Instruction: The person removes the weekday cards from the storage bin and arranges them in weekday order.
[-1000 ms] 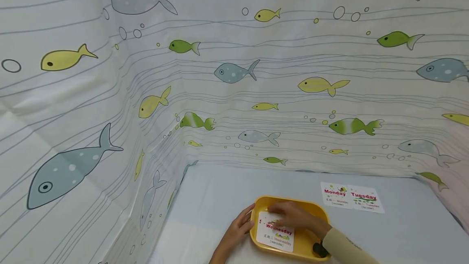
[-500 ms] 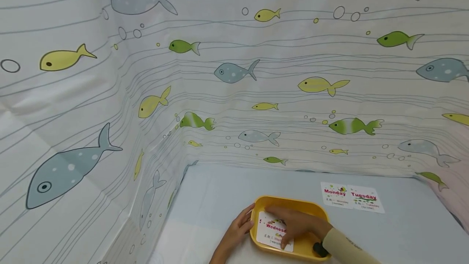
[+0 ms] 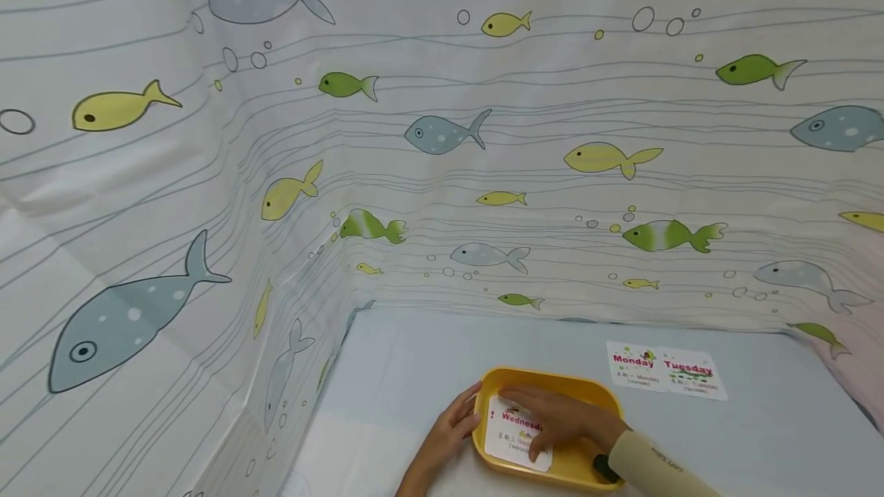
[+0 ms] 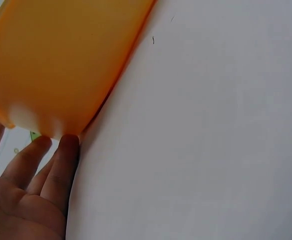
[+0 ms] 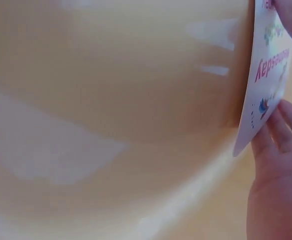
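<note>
A yellow tray [image 3: 590,387] with rounded corners lies near the front of the table, holding a white word card [image 3: 507,439] printed "Wednesday". My right hand [image 3: 562,416] reaches into the tray and grips that card, thumb at the near edge and fingers at the far edge. From the right wrist, the card [image 5: 268,65] appears steeply angled between thumb and fingers [image 5: 280,135]. My left hand [image 3: 445,432] touches the tray's left side. In the left wrist view its extended fingertips [image 4: 68,142] press against the outer wall of the tray [image 4: 66,60].
Beyond the tray to the right, a "Monday" card [image 3: 635,370] and a "Tuesday" card [image 3: 693,374] lie side by side on the pale table [image 3: 414,351]. A fish-print sheet [image 3: 539,251] rises behind and at the left. Something dark [image 3: 605,468] shows by the right wrist.
My right hand's fingers spread from above the card's middle to its far and near edges. The left hand keeps its place on the tray. The view has shifted slightly.
</note>
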`<state>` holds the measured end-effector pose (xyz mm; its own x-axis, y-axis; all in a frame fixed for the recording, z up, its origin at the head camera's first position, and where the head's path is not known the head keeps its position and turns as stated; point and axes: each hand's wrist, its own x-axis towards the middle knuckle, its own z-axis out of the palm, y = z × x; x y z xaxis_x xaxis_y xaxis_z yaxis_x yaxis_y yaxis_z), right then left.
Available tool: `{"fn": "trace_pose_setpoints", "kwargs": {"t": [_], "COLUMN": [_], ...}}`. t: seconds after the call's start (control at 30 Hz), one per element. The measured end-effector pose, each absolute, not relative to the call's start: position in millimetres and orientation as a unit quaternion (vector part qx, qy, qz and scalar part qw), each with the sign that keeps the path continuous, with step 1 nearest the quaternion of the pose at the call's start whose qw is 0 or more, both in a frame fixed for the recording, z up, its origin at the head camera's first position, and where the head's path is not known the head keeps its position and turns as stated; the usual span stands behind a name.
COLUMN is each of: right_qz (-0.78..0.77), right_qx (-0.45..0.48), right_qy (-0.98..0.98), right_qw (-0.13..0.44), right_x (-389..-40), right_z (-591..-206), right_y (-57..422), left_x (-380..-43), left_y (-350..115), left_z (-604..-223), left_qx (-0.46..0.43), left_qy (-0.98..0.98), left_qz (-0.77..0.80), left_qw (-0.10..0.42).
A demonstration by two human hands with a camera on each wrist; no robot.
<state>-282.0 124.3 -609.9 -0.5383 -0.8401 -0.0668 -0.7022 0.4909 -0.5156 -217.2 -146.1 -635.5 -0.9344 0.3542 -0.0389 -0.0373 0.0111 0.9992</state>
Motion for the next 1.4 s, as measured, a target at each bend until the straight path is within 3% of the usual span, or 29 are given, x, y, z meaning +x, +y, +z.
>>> {"fn": "trace_pose_setpoints", "kwargs": {"t": [0.27, 0.53, 1.0, 1.4], "right_qz": [-0.162, -0.096, -0.228, -0.331], "right_qx": [-0.501, -0.501, -0.441, -0.418], "right_qy": [0.848, 0.859, 0.865, 0.844], "right_qw": [0.059, 0.036, 0.077, 0.048], "right_x": [-277.5, -272.5, -274.1, -274.8], "right_z": [-599.9, -583.6, -572.5, -564.2], "right_y": [120.4, 114.2, 116.9, 127.2], "left_x": [-216.4, -216.5, -217.9, -218.3], "left_y": [-145.1, -145.7, -145.9, -145.3], "left_z": [-633.4, -634.5, -641.1, -638.1], "left_qx": [0.117, 0.110, 0.096, 0.095], "left_qy": [0.696, 0.699, 0.696, 0.697], "left_qz": [0.695, 0.693, 0.697, 0.696], "left_qw": [0.140, 0.139, 0.142, 0.145]}}
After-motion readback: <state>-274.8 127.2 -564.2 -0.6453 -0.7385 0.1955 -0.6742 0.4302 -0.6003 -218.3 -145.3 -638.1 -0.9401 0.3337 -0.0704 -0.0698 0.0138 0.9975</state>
